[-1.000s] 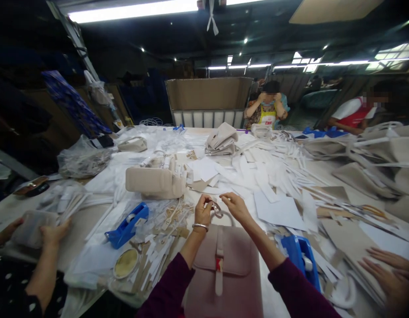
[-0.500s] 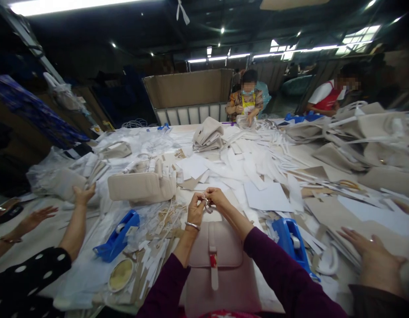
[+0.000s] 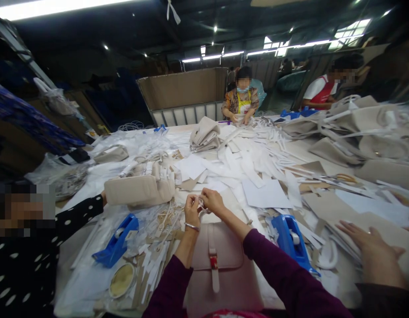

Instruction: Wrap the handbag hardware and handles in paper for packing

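A pale pink handbag (image 3: 224, 269) with a front strap and red clasp lies flat before me. My left hand (image 3: 192, 210), with a metal bangle at the wrist, and my right hand (image 3: 212, 202) meet just above the bag's top edge. Both pinch the bag's handle (image 3: 202, 207), which is wrapped in clear film. The fingers of both hands are closed on it.
Blue tape dispensers stand at the left (image 3: 116, 242) and right (image 3: 292, 243). A beige bag (image 3: 138, 190) lies beyond. White paper sheets (image 3: 264, 194) and card scraps cover the table. A person in a dotted sleeve (image 3: 28, 260) leans in left; another's hand (image 3: 373, 251) rests right.
My hands have closed together on the handle. The view has dropped and shifted. The person on the left has leaned in and reached an arm toward the beige bag.
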The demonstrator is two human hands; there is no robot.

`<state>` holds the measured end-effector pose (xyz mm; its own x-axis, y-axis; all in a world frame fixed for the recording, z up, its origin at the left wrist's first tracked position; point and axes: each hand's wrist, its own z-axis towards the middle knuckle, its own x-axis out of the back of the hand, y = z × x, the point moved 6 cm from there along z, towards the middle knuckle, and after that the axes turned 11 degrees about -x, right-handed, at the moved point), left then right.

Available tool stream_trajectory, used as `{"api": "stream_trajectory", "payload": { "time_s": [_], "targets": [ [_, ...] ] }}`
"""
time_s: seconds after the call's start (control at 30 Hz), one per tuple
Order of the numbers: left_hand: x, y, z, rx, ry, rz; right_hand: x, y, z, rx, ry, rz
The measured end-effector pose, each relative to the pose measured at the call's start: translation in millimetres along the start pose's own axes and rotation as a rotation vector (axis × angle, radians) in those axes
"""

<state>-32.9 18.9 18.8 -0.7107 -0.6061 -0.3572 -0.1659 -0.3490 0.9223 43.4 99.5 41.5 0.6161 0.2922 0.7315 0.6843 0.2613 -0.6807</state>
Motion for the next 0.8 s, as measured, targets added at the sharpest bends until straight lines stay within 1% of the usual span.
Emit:
{"api": "stream_trajectory", "payload": {
  "time_s": [0.03, 0.1, 0.2, 0.3, 0.37, 0.43, 0.47, 0.57, 0.63, 0.7, 0.8],
  "targets": [
    [-1.3, -1, -1, 0.012, -0.019, -0.025, 1, 0, -1, -0.008, 0.018, -0.051],
    [-1.7, -1, -2, 0.010, -0.029, -0.049, 2, 1, -3, -0.033, 0.037, -0.051],
    [2.8, -3, -2, -0.016, 0.010, -0.032, 6, 3, -7, -0.030, 0.039, 0.130],
    [6.5, -5, -3, -0.049, 0.019, 0.004, 14, -1, -11, 0.105, 0.010, 0.302],
    [8.6, -5, -4, -0.075, 0.027, 0.024, 21, -6, -15, 0.225, -0.008, 0.316],
    [9.5, -5, -5, -0.102, 0.023, 0.042, 23, -11, -16, 0.307, -0.045, 0.227],
    [9.3, -4, -5, -0.117, 0.013, 0.054, 23, -14, -15, 0.324, -0.072, 0.154],
    [7.7, -1, -6, -0.154, -0.032, 0.114, 19, -16, -10, 0.293, -0.137, -0.075],
    [7.8, 0, -6, -0.173, -0.042, 0.152, 18, -17, -7, 0.265, -0.159, -0.176],
    [8.5, 0, -6, -0.177, -0.044, 0.170, 18, -18, -7, 0.256, -0.174, -0.219],
    [10.7, -4, -5, -0.144, -0.031, 0.173, 17, -19, -10, 0.264, -0.172, -0.184]
  ]
}}
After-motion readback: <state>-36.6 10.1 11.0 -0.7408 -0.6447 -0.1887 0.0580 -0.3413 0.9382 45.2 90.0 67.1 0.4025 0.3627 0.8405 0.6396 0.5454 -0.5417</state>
